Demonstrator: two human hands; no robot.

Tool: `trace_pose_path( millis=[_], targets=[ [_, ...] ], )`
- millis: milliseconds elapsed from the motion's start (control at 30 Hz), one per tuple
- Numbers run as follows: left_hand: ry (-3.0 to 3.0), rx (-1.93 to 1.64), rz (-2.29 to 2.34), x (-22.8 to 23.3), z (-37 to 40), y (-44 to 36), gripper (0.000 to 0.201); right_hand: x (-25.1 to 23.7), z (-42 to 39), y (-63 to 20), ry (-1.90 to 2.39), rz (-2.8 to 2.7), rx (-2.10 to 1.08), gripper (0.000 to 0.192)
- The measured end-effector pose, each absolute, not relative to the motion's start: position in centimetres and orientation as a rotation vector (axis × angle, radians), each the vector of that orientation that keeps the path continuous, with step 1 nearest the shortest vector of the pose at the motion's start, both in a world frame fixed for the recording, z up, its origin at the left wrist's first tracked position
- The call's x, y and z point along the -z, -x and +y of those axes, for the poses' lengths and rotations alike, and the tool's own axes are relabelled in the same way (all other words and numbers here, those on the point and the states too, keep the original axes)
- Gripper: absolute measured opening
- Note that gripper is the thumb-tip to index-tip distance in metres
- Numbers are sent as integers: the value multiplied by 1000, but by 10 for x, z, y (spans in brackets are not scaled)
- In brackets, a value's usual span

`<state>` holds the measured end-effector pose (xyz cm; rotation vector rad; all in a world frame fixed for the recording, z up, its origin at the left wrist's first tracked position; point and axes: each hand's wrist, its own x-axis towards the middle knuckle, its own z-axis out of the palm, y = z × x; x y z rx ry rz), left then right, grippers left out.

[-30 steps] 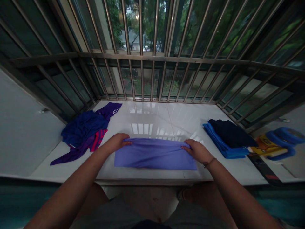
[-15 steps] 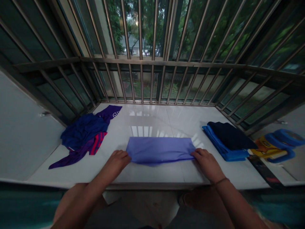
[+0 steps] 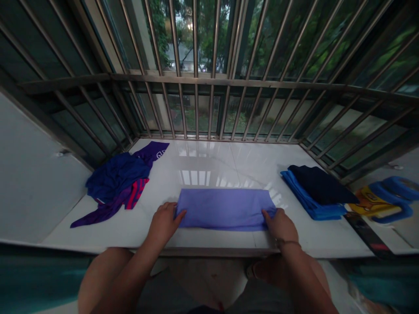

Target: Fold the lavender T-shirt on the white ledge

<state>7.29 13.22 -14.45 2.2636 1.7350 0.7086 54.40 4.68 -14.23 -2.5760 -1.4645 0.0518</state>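
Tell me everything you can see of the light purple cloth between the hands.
The light purple cloth is a soft, plain fabric folded into a flat, wide rectangle with fairly even edges. It lies on the glossy white sill, near its front edge. The left hand grips its left end, the right hand its right end. Nothing else touches it.

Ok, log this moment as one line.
left hand: on left end of folded purple cloth | right hand: on right end | cloth: flat on white sill

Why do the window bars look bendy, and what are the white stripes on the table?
In the head view, the wide lens bows the window bars outward; the glossy white ledge mirrors the bright gaps between them as glare, just beyond the folded purple cloth; the light is dim.
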Motion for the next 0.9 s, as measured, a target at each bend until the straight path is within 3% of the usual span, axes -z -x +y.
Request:
trace_pose_path(
  millis=[133,400,533,667,900],
  targets=[
    [-2176,-543,1746,142,144,-84,29,135,53,-546,2686,-1441,-262,57],
    [-1876,-634,1726,126,158,-92,30,108,50,-568,2668,-1200,-533,66],
    [-1897,-664,1711,136,149,-91,15,97,45,-574,2653,-1031,-354,61],
    [-1867,-836,1554,150,131,-82,24,76,51,-556,2474,-973,-68,52],
    [-1935,-914,1422,154,120,-76,31,51,97,-424,1784,-1594,-16,29]
  ],
)
